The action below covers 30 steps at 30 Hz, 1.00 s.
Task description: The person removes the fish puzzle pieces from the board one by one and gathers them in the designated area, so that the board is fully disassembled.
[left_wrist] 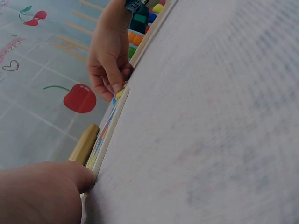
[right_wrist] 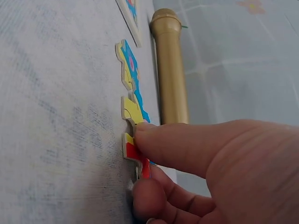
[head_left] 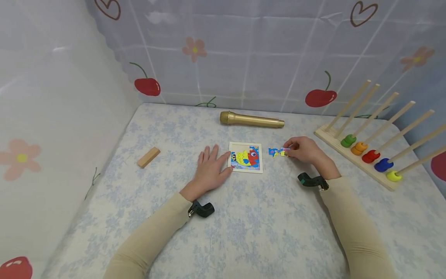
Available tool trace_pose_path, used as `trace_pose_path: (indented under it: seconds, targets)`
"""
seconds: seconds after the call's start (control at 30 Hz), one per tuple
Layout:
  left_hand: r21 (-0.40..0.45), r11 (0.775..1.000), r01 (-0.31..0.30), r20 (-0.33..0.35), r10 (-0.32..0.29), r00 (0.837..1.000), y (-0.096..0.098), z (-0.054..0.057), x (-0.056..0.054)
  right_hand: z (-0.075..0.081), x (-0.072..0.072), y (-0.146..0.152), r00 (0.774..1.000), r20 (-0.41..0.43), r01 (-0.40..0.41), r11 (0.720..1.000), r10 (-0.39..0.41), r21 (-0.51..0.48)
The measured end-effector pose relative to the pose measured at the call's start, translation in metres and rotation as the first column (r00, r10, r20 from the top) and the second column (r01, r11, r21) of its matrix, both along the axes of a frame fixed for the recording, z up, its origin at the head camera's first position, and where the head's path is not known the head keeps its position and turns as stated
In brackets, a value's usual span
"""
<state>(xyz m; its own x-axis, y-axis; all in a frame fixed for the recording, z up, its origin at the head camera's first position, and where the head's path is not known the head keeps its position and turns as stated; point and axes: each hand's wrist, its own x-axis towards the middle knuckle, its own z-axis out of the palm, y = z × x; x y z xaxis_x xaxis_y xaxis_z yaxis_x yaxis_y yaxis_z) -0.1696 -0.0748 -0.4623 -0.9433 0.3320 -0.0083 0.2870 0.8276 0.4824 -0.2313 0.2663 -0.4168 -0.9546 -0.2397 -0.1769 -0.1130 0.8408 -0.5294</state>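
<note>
A jigsaw puzzle of a red and yellow fish lies in a square wooden tray (head_left: 245,172), with a bare patch at its upper left. My left hand (head_left: 210,169) rests on the table with fingers spread, its thumb and index finger against the tray's left edge. Right of the tray, a short row of puzzle pieces (head_left: 273,152) lies on the cloth. My right hand (head_left: 304,149) pinches the right end of that row between thumb and curled fingers. In the right wrist view, the thumb covers part of a yellow and red piece (right_wrist: 129,148), beside a yellow one (right_wrist: 132,110).
A gold microphone (head_left: 252,119) lies behind the tray. At the right stands a wooden peg rack (head_left: 362,164) with tall rods and coloured rings. A wooden block (head_left: 148,157) lies at the left. Curtains bound the table behind and on the left.
</note>
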Motion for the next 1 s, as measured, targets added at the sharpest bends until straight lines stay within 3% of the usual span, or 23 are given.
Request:
trace_pose_path:
  seconds: [1.0]
  targets:
    - [0.019,1.000,0.002,0.015,-0.002,1.000,0.0000,0.0033,0.0014,-0.0025,0.0027,-0.0035,1.000,-0.020,0.005,1.000,-0.005,0.007]
